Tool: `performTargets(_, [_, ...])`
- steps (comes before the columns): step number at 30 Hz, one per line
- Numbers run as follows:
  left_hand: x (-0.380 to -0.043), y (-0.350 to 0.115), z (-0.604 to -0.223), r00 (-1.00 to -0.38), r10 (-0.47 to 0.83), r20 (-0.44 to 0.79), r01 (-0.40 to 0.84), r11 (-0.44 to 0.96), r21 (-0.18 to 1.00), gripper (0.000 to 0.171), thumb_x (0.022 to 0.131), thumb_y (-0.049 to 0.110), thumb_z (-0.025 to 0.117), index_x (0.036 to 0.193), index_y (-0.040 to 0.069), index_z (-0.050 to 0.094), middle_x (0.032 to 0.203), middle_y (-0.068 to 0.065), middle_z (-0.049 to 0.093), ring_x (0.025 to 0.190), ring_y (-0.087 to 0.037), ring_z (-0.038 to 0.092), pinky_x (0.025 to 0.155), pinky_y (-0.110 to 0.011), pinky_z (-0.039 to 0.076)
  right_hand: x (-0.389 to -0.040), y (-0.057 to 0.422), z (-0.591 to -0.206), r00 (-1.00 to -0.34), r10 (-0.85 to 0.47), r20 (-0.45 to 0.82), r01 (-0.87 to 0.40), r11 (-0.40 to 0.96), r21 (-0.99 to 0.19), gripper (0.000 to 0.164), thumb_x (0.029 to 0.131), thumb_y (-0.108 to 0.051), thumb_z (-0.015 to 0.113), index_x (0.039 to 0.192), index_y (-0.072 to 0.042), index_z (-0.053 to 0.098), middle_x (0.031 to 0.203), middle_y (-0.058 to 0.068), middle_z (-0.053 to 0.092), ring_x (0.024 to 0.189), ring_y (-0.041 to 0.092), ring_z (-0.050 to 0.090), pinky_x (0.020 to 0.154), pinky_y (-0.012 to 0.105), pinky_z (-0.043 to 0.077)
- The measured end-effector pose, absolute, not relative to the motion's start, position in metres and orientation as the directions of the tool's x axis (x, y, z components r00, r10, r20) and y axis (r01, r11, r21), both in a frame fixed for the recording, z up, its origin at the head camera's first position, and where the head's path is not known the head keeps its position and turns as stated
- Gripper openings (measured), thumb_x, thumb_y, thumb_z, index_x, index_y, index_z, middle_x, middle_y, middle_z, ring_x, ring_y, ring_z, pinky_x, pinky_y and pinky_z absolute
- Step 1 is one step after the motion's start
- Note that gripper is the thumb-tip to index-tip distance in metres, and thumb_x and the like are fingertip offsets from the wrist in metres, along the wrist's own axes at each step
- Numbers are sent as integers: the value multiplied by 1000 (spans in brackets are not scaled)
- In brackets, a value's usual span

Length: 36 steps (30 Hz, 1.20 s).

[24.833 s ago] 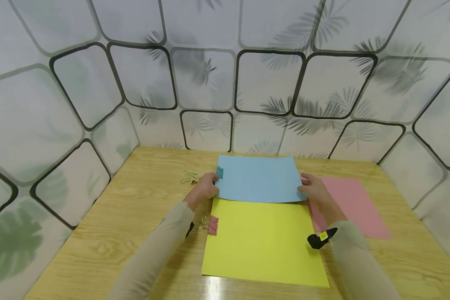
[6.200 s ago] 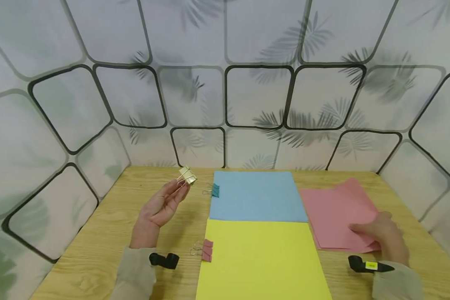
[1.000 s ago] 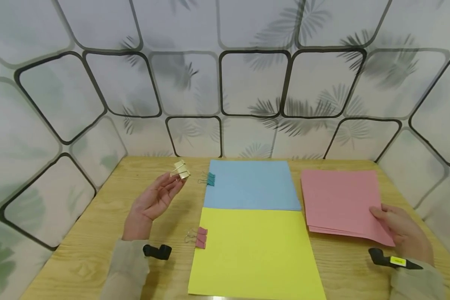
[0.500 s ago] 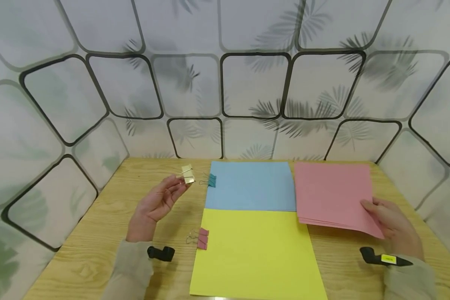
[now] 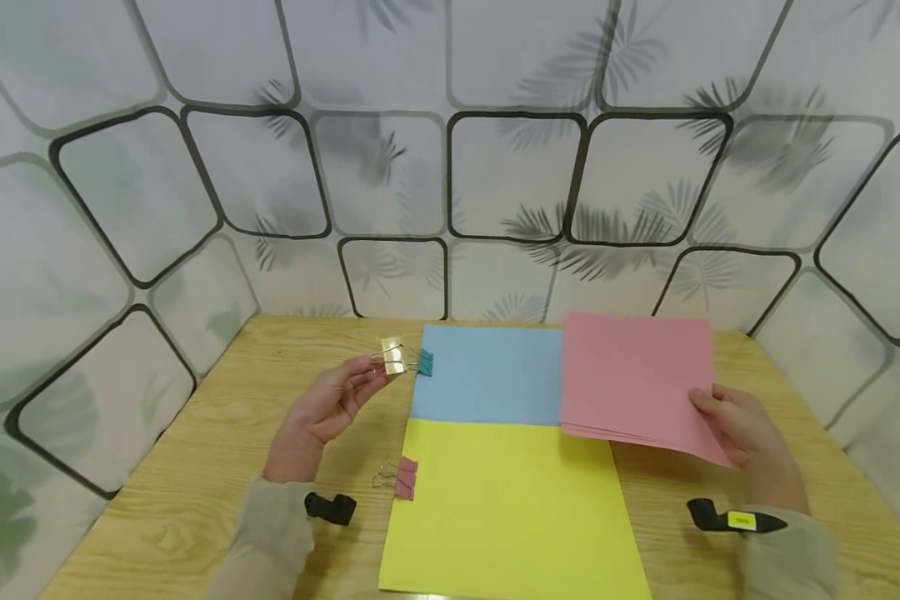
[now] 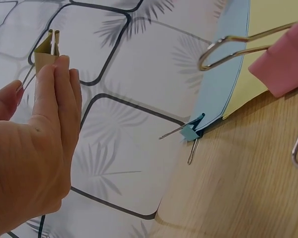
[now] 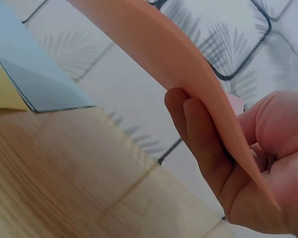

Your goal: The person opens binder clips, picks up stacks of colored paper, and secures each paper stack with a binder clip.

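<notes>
My left hand [image 5: 332, 402] pinches a gold binder clip [image 5: 393, 356] by its wire handles, held above the table. The left wrist view shows the same clip [image 6: 47, 49] between thumb and fingers. My right hand [image 5: 750, 433] grips a small stack of pink paper [image 5: 637, 379] at its right edge, thumb in front and fingers behind. That pink stack hangs raised over the right part of the blue paper [image 5: 487, 375] and a corner of the yellow paper [image 5: 510, 508]. In the right wrist view the pink paper [image 7: 154, 44] bends slightly.
A teal binder clip [image 5: 425, 362] sits on the blue paper's left edge. Another binder clip, pink [image 5: 406, 478], sits on the yellow paper's left edge. All lie on a wooden table [image 5: 195, 467], with a patterned wall covering [image 5: 510, 183] behind and at both sides.
The pink stack, once lying on the table at the right, has been lifted and carried left over the blue paper. My left hand has shifted slightly right with the gold binder clip.
</notes>
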<state>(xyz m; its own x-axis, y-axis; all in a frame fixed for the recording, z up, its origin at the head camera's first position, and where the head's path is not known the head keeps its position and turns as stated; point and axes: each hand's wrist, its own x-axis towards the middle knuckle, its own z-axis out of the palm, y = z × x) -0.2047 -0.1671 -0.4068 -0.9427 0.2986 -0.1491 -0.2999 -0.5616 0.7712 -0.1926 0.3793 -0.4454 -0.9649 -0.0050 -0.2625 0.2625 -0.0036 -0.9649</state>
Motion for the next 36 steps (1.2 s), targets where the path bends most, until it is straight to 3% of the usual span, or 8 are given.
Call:
performTargets(9, [-204, -155, -411, -944, 301, -134, -277, -507, 816, 32, 103, -3, 42, 94, 2, 72, 94, -8, 71, 89, -16, 73, 83, -20, 55, -197, 349, -439, -980, 10, -199, 199, 52, -979, 46, 103, -20, 54, 137, 9, 41, 86, -13, 65, 79, 4, 63, 69, 24, 57])
performTargets(12, [-203, -151, -413, -945, 301, -129, -264, -466, 844, 23, 103, -2, 43, 111, -8, 64, 96, -8, 70, 89, -14, 72, 84, -19, 55, -198, 339, -437, -984, 15, -180, 181, 89, -979, 51, 104, -20, 51, 140, 13, 36, 87, -15, 64, 79, 3, 63, 69, 23, 56])
performTargets(15, [-203, -147, -415, -945, 303, -127, -254, -426, 869, 34, 103, -1, 43, 132, -20, 44, 99, -8, 69, 90, -12, 72, 85, -19, 54, -199, 330, -435, -985, 21, -170, 171, 131, -976, 57, 105, -21, 49, 143, 17, 31, 87, -16, 63, 79, 2, 62, 69, 23, 56])
performTargets(17, [-203, -144, -416, -943, 303, -137, -259, -407, 876, 41, 104, -1, 43, 137, -22, 35, 98, -8, 68, 90, -12, 71, 85, -19, 54, -199, 324, -434, -985, 22, -172, 173, 164, -971, 59, 105, -22, 47, 145, 17, 28, 87, -16, 62, 79, 2, 61, 69, 23, 56])
performTargets(22, [-203, -136, -419, -942, 294, -163, -271, -376, 886, 37, 103, -1, 44, 134, -21, 40, 94, -7, 68, 86, -12, 72, 83, -20, 55, -200, 309, -431, -984, 18, -176, 176, 190, -966, 57, 106, -22, 45, 145, 17, 28, 88, -16, 61, 79, 2, 60, 70, 23, 56])
performTargets(28, [-202, -129, -420, -936, 311, -166, -280, -371, 886, 41, 104, -2, 43, 137, -24, 35, 94, -6, 68, 86, -12, 72, 82, -21, 56, -198, 293, -425, -987, -11, -159, 155, 189, -970, 56, 107, -20, 44, 144, 18, 30, 87, -14, 62, 79, 2, 61, 69, 22, 55])
performTargets(36, [-199, -124, -422, -931, 313, -186, -297, -355, 886, 32, 104, 0, 46, 130, -18, 47, 96, -8, 68, 87, -16, 72, 83, -23, 56, -195, 273, -420, -989, -69, -133, 123, 136, -983, 57, 107, -19, 44, 146, 18, 27, 90, -13, 64, 82, 3, 63, 71, 24, 56])
